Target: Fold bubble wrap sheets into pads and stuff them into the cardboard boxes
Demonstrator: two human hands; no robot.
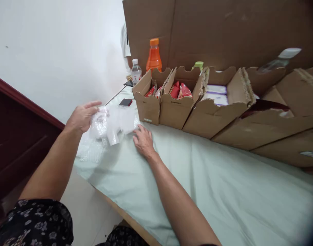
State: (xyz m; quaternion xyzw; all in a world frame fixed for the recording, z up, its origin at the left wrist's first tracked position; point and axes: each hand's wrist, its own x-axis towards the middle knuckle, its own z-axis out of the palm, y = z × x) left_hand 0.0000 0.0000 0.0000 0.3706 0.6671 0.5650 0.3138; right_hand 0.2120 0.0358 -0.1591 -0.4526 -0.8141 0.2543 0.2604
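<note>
My left hand (81,116) pinches the left part of a clear bubble-wrap bag (100,124), thumb and fingers closed on its edge. A flattened translucent plastic sleeve (114,131) lies against it, stretching right across the cloth. My right hand (144,140) rests on the table with its fingers a little bent and apart, fingertips at the right end of the plastic (132,123). More bubble wrap (92,152) is spread below my left hand near the table's left edge. Whether anything is inside the wrap, I cannot tell.
Cardboard bins (148,109) stand in a row, holding red snack packets (180,91) and white-purple packs (216,95). Behind them are an orange bottle (154,56), a clear bottle (136,72) and a tall cardboard panel (210,30). A small dark box (126,102) lies beyond the plastic.
</note>
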